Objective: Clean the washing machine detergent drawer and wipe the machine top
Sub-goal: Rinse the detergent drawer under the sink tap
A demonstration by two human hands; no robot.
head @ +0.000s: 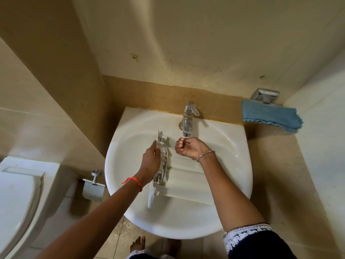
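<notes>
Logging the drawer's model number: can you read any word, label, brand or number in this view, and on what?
None can be read.
The detergent drawer shows no markings on its visible faces.
The tap shows no legible brand.
The blue cloth and toilet bear no print.

The drawer (186, 182) lies in the sink (115, 165) before you, your left hand (151, 163) at its left end and your right hand (188, 148) under the tap (188, 116) behind it. A toilet (18, 193) stands to the left, and a cloth (270, 116) lies on the counter (280, 165) to the right.
</notes>
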